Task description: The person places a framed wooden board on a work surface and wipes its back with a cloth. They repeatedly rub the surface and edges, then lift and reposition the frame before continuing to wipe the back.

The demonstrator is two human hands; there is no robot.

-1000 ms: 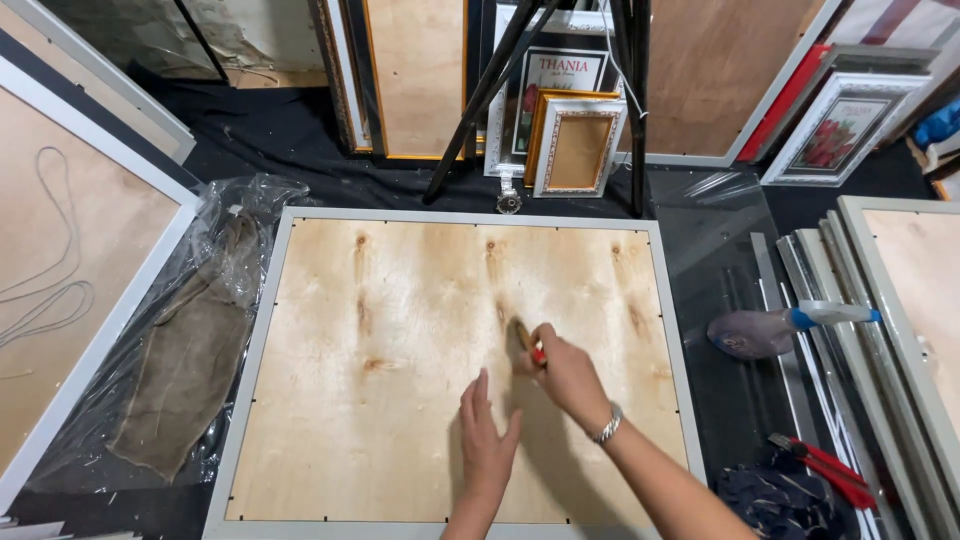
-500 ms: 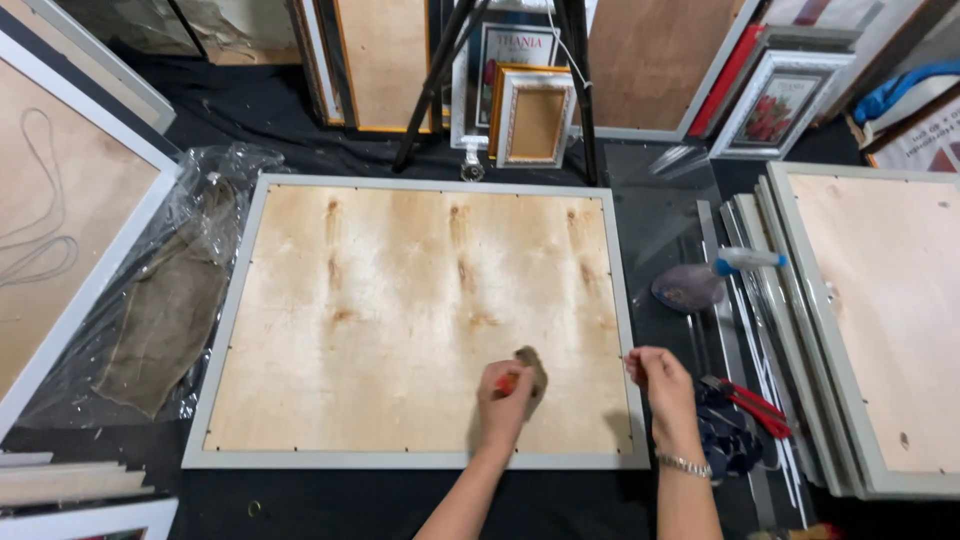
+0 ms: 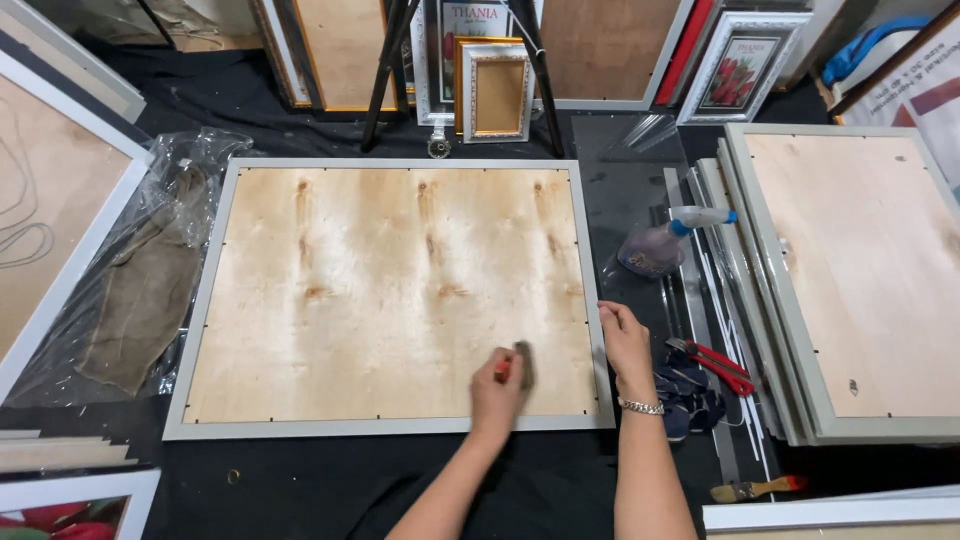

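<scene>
A: Where's the tool from the frame (image 3: 395,432)?

B: In my left hand (image 3: 497,393), fingers closed round its red handle, dark head (image 3: 523,364) pointing up the board, near the frame's lower right corner.

A: And your right hand (image 3: 626,343)?

B: Fingers curled loosely on the frame's right edge, holding nothing (closer to that corner).

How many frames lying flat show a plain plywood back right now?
3: the big frame under both hands, one on the stack at right, one cut off at left. Others may be hidden in the stack.
</scene>
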